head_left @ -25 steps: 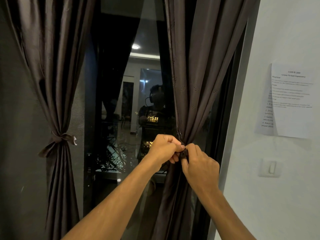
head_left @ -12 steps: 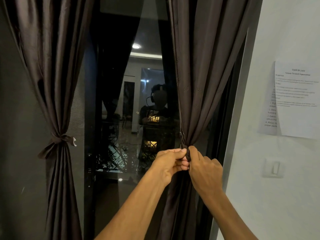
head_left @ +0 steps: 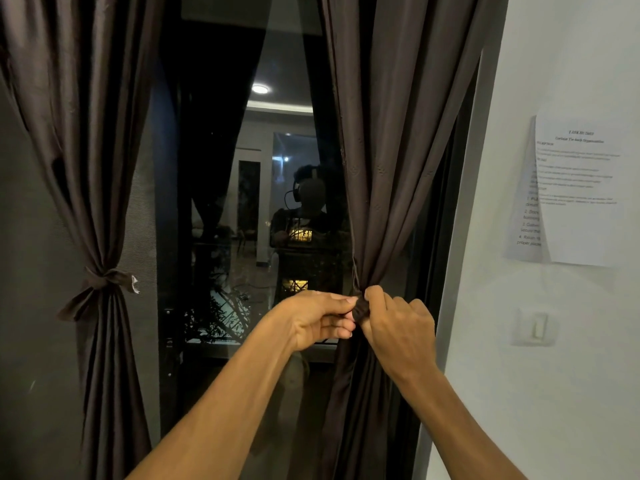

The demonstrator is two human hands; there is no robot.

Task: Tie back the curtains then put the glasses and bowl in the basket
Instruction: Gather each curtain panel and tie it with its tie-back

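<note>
Two dark brown curtains frame a glass door. The left curtain (head_left: 86,168) is gathered at its waist by a knotted tie-back (head_left: 102,277). The right curtain (head_left: 391,168) is bunched at waist height, where both my hands meet. My left hand (head_left: 317,320) and my right hand (head_left: 398,323) each pinch the dark tie-back band (head_left: 360,310) wrapped around that bunch. The band's knot is mostly hidden by my fingers. No glasses, bowl or basket are in view.
The dark glass door (head_left: 249,202) reflects a person and a lit room. A white wall (head_left: 571,375) stands at the right with a printed paper sheet (head_left: 581,188) and a light switch (head_left: 535,327).
Both hands stayed on the right curtain's tie-back while working the band. The left hand's fingers shifted from a fist to a flatter pinch, and the hands sit slightly lower in view.
</note>
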